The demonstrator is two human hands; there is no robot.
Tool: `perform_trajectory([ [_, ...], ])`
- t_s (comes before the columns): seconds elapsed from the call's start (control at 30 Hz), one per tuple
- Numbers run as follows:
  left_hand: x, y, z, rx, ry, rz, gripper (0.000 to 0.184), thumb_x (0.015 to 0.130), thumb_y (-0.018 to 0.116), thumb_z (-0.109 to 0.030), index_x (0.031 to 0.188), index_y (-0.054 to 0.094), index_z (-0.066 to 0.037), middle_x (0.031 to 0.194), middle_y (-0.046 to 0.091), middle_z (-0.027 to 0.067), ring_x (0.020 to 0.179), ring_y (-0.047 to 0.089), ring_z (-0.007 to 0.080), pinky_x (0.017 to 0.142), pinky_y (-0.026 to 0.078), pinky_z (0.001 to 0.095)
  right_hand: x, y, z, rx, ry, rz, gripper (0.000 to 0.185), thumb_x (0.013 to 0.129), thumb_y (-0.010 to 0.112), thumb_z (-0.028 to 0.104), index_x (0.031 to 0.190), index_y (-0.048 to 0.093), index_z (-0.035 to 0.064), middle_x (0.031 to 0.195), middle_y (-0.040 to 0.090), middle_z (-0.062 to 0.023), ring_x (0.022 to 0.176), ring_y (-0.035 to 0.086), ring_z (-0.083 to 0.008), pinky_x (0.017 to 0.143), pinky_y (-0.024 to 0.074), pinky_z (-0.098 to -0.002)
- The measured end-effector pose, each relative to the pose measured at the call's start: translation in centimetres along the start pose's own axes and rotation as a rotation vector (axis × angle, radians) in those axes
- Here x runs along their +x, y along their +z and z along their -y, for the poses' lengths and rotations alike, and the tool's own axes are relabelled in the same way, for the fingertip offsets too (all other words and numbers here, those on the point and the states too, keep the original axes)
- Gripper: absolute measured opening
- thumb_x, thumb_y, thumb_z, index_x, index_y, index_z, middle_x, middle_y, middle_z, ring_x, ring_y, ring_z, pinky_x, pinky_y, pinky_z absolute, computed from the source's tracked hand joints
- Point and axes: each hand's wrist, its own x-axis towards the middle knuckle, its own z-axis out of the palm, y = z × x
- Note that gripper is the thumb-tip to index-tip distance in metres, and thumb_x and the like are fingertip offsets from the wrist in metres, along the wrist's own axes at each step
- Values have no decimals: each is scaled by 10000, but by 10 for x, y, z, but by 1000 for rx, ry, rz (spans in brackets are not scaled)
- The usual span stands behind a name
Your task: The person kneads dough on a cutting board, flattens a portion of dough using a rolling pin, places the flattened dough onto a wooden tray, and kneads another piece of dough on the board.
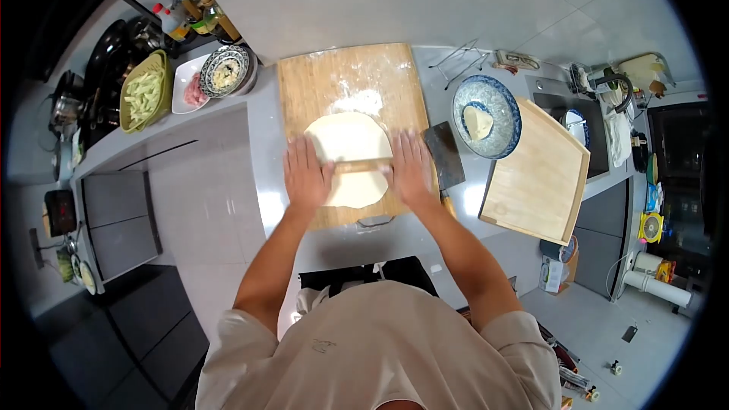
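Note:
A round, flat sheet of dough (347, 133) lies on a floured wooden board (304, 80). Across it rests a wooden rolling pin (363, 165), its middle showing between my hands. My left hand (306, 171) lies over the pin's left end, fingers stretched forward and thumb beside the pin. Over the right end is my right hand (411, 167), also flat with straight fingers. The pin's ends are hidden under the hands. Just right of my right hand, a cleaver (444, 156) lies at the board's edge with its handle (448, 203) toward me.
To the right are a blue-rimmed bowl (459, 99) holding a piece of dough (478, 122), a wooden tray (535, 175) and a sink (596, 144). At left stand a patterned bowl (241, 83), a white dish of meat (195, 89) and a green basket (163, 99) of cut vegetables.

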Motion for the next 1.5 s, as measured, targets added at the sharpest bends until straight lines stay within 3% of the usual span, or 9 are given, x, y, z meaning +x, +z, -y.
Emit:
perform_trajectory([
  [0.2, -64, -22, -13, -22, 54, 160, 784, 1072, 482, -422, 1611, 267, 105, 1686, 271, 299, 1573, 221, 491, 1286, 162, 576, -62, 3, 8, 49, 52, 110, 879, 1026, 571, 485, 1639, 239, -51, 1716, 242, -241, 1617, 173, -382, 1317, 117, -524],
  [0.57, 125, 18, 5, 81, -61, -196, 719, 1077, 463, -437, 1567, 392, 85, 1652, 370, 269, 1570, 269, 417, 1296, 160, 538, 154, -9, -21, -47, 89, -164, 796, 1071, 453, 489, 1659, 236, -2, 1734, 239, -198, 1628, 159, -328, 1317, 101, -505],
  [0.83, -8, -2, -25, 83, 82, -14, 753, 1039, 536, -433, 1576, 384, 73, 1638, 399, 247, 1565, 292, 404, 1293, 178, 540, 1, -5, -13, -47, -34, 24, 776, 1056, 511, 463, 1638, 300, -5, 1711, 304, -175, 1612, 215, -335, 1315, 146, -510],
  [1.0, -84, -23, -20, -117, 155, 135, 684, 1032, 573, -320, 1576, 394, 56, 1633, 411, 240, 1548, 340, 393, 1278, 243, 531, -76, -6, -3, 116, -10, 18, 577, 1004, 657, 327, 1503, 503, 82, 1626, 422, -154, 1575, 296, -339, 1277, 241, -494],
  [1.03, -90, -26, -18, -141, 172, 160, 672, 1031, 577, -295, 1576, 395, 53, 1633, 411, 240, 1545, 346, 392, 1275, 251, 531, -79, -3, -1, 159, -7, -81, 459, 962, 717, 276, 1373, 597, 110, 1562, 484, -134, 1531, 362, -340, 1239, 295, -502],
  [1.13, -92, -31, -8, -198, 201, 116, 636, 1039, 562, -262, 1571, 403, 49, 1626, 416, 246, 1544, 346, 400, 1278, 254, 521, -78, 3, -2, 130, -22, -89, 421, 939, 741, 280, 1314, 641, 118, 1516, 522, -117, 1495, 410, -325, 1216, 326, -503],
  [1.23, -81, -33, -5, -111, 123, 92, 595, 1052, 539, -226, 1563, 412, 52, 1617, 421, 259, 1534, 351, 421, 1277, 264, 511, -74, 10, -4, 140, -68, -101, 400, 921, 759, 274, 1267, 666, 95, 1464, 555, -121, 1461, 443, -323, 1200, 351, -495],
  [1.37, -57, -20, 19, -322, -253, -112, 509, 1090, 460, -157, 1533, 423, 91, 1594, 429, 300, 1489, 395, 463, 1253, 313, 492, -73, 15, 2, 224, -30, -96, 410, 916, 759, 240, 1272, 658, 63, 1407, 589, -139, 1449, 452, -344, 1195, 360, -486],
  [1.5, -42, -10, 51, -332, -264, -131, 478, 1063, 485, -69, 1517, 450, 74, 1571, 465, 285, 1455, 450, 440, 1215, 383, 447, -69, 20, 6, 251, 96, -176, 418, 913, 760, 220, 1279, 654, 47, 1386, 607, -148, 1438, 466, -344, 1197, 361, -485],
])
